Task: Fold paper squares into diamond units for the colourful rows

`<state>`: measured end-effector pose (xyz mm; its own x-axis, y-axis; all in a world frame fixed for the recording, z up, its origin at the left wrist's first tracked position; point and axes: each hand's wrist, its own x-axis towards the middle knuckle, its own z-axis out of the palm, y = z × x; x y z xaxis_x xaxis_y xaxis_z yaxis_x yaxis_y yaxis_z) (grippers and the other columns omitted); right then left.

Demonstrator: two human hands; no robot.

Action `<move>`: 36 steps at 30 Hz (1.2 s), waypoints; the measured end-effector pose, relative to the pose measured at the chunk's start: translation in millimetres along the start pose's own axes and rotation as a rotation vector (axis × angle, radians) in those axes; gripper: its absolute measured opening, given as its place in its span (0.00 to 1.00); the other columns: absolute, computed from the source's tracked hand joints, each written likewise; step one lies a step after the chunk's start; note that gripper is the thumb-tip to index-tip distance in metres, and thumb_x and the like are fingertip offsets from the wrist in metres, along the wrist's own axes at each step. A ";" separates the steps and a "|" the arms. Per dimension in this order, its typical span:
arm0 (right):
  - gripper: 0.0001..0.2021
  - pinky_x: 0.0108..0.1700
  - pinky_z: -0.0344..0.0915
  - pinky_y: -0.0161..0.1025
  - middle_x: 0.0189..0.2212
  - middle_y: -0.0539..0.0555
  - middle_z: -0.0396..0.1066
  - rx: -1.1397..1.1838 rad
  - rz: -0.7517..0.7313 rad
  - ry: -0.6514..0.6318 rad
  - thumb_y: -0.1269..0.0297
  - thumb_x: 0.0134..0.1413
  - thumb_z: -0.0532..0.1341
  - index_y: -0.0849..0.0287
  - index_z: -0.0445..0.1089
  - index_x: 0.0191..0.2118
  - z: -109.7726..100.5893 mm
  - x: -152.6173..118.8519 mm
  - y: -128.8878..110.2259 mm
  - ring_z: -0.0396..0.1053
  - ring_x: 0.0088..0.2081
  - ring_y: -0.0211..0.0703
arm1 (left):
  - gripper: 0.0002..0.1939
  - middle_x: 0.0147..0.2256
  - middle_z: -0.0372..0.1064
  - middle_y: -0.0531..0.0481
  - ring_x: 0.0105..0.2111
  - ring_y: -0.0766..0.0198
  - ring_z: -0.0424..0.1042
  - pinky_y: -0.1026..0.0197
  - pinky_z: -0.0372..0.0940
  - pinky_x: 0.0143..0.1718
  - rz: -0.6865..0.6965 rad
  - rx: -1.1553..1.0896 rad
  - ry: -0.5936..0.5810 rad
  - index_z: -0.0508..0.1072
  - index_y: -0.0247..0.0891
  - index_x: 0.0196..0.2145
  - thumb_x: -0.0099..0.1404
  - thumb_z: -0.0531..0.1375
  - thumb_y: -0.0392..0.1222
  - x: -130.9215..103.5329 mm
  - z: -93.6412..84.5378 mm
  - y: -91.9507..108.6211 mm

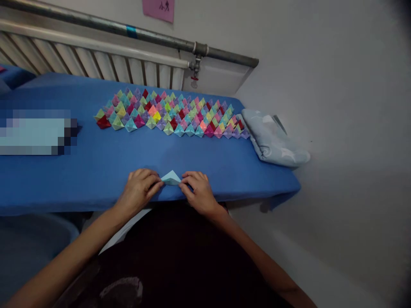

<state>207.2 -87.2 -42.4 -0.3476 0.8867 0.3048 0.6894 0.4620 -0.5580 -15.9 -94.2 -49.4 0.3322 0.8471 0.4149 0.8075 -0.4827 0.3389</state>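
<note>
A pale blue piece of folded paper [171,177] lies between my hands near the front edge of the blue-covered table [135,158]. It has a raised point at the top and a slightly darker fold below. My left hand [140,187] pinches its left corner between thumb and fingers. On the other side, the thumb and fingers of my right hand [198,191] close on the right corner. Behind the hands stand rows of small folded paper boats [167,117] in pink, red, yellow, green, purple and blue.
A folded light blue cloth [276,139] lies at the table's right end, by the wall. A pixelated pale item [35,134] is at the left. Along the back run a white radiator [105,64] and a metal pipe [160,40] with a red-handled valve [194,78].
</note>
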 end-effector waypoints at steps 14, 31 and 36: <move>0.09 0.50 0.58 0.46 0.45 0.56 0.73 -0.018 0.138 0.037 0.67 0.56 0.62 0.57 0.67 0.25 6.6 8.7 -5.3 0.68 0.48 0.47 | 0.11 0.40 0.73 0.47 0.43 0.52 0.66 0.50 0.57 0.44 -0.294 -0.005 -0.204 0.75 0.40 0.28 0.64 0.59 0.47 25.2 -2.0 4.7; 0.09 0.50 0.57 0.46 0.45 0.56 0.72 -0.032 0.147 0.018 0.68 0.56 0.61 0.58 0.65 0.25 6.0 10.6 -5.3 0.66 0.48 0.47 | 0.17 0.30 0.71 0.46 0.34 0.54 0.66 0.52 0.60 0.36 -0.161 0.138 -0.117 0.73 0.38 0.24 0.65 0.58 0.51 28.8 4.4 0.1; 0.05 0.48 0.57 0.44 0.41 0.54 0.71 -0.011 0.150 0.011 0.68 0.55 0.61 0.57 0.66 0.30 3.5 10.9 -6.1 0.65 0.46 0.46 | 0.14 0.32 0.71 0.44 0.34 0.53 0.66 0.53 0.59 0.34 -0.146 0.223 -0.040 0.73 0.39 0.27 0.65 0.59 0.49 22.0 6.9 4.0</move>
<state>197.0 -80.3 -38.4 -0.2333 0.9454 0.2276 0.7398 0.3244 -0.5895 -2.0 -76.0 -44.7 0.2195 0.9146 0.3397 0.9343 -0.2974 0.1968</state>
